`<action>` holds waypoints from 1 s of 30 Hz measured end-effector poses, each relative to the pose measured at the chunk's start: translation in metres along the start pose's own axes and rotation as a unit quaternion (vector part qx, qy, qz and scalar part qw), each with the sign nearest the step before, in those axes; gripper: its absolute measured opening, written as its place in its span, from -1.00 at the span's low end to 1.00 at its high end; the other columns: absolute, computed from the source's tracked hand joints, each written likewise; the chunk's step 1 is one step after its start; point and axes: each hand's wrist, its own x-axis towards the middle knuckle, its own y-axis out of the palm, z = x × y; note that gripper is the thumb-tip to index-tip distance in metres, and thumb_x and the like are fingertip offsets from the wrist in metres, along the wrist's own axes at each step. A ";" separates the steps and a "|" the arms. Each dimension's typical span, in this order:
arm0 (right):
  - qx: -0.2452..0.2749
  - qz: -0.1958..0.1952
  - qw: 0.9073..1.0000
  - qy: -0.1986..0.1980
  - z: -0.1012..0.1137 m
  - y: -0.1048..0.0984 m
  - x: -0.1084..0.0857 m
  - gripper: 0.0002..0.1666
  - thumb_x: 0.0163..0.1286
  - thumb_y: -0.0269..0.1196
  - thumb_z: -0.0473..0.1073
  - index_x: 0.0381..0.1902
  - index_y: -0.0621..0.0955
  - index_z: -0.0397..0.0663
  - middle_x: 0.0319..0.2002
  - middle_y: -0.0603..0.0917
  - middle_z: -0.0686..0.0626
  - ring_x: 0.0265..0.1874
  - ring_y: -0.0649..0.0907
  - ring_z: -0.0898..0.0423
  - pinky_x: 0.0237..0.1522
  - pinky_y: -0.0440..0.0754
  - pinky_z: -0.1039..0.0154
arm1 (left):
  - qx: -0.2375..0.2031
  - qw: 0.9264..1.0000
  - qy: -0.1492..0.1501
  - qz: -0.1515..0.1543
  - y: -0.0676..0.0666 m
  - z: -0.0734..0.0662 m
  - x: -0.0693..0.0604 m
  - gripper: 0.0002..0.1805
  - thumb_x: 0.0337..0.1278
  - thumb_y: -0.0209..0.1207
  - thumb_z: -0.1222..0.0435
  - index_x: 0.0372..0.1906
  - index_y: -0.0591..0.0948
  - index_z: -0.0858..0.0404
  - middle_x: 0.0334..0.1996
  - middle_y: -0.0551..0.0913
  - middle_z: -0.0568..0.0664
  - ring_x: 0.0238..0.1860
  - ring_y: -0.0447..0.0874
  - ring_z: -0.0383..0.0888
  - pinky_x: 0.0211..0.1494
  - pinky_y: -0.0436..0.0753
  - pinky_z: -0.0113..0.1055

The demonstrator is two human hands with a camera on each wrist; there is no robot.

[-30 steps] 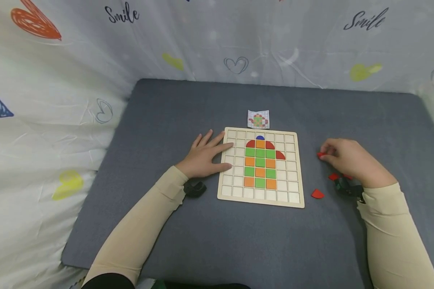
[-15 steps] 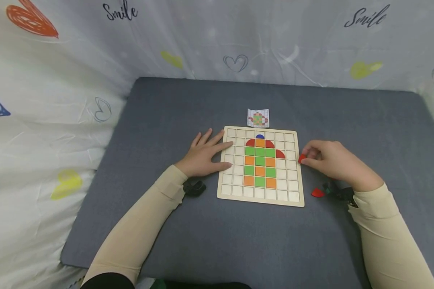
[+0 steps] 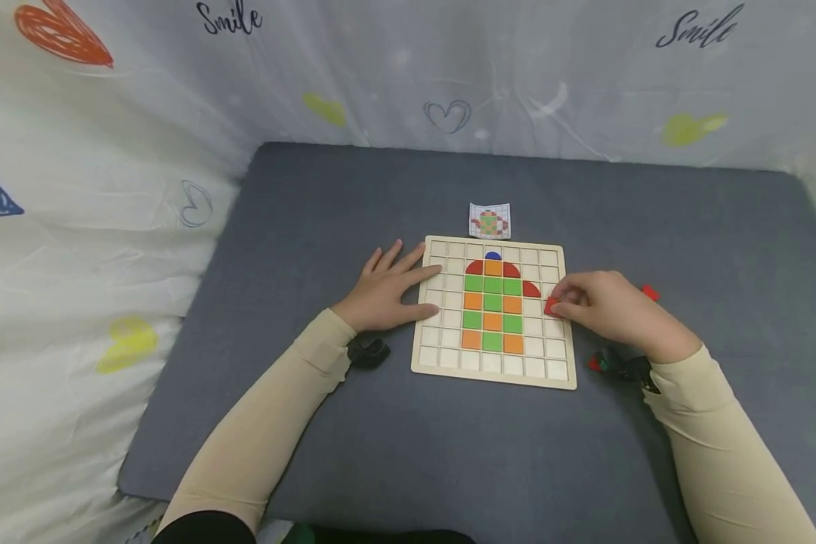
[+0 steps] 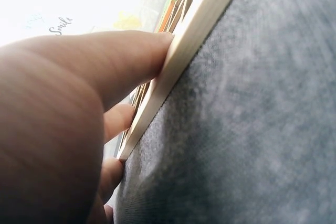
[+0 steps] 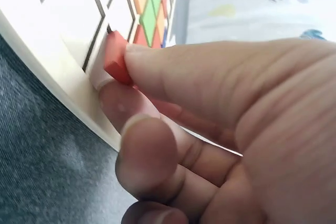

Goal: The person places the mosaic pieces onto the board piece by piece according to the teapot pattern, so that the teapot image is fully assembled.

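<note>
A wooden grid board (image 3: 489, 363) lies on the table, its middle cells filled with green, orange, red and blue pieces. My left hand (image 3: 384, 295) rests on the board's left edge with fingers spread; in the left wrist view the thumb (image 4: 131, 51) touches the wooden rim. Between thumb and index finger, my right hand (image 3: 605, 306) pinches a red piece (image 5: 116, 59) over the right-hand cells of the board. The piece looks tilted against a cell's edge in the right wrist view. A placed red quarter-round piece (image 3: 531, 289) sits to its left.
A small printed picture card (image 3: 489, 221) lies just behind the board. Right of the board are loose red pieces, one red piece (image 3: 650, 292) beyond the right hand and another red piece (image 3: 595, 363) partly behind the wrist camera. A printed curtain (image 3: 381, 75) hangs behind the table.
My right hand has carried the red piece leftward from the table on the right to the board's right-hand cells. The left hand has stayed on the board's edge.
</note>
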 end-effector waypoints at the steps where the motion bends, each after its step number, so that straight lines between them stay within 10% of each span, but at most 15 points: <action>1: -0.001 0.002 1.000 0.000 0.000 0.000 0.000 -0.85 0.43 0.41 -0.16 -0.14 0.75 -0.10 -0.42 0.70 0.06 -0.49 0.56 0.11 -0.44 0.51 0.25 | -0.001 1.000 0.001 0.001 0.000 -0.001 0.000 -0.15 0.38 0.17 -0.30 0.67 0.26 -0.17 0.73 -0.15 -0.13 0.72 -0.45 0.06 0.68 -0.44 0.14; 30: -0.006 -0.032 0.999 -0.008 0.003 0.008 -0.003 -0.85 0.39 0.46 -0.23 -0.14 0.80 -0.17 -0.35 0.74 0.02 -0.38 0.62 0.12 -0.32 0.60 0.19 | -0.002 1.000 -0.009 0.001 0.000 -0.003 0.001 -0.15 0.37 0.17 -0.31 0.66 0.27 -0.17 0.73 -0.14 -0.13 0.72 -0.45 0.05 0.68 -0.45 0.13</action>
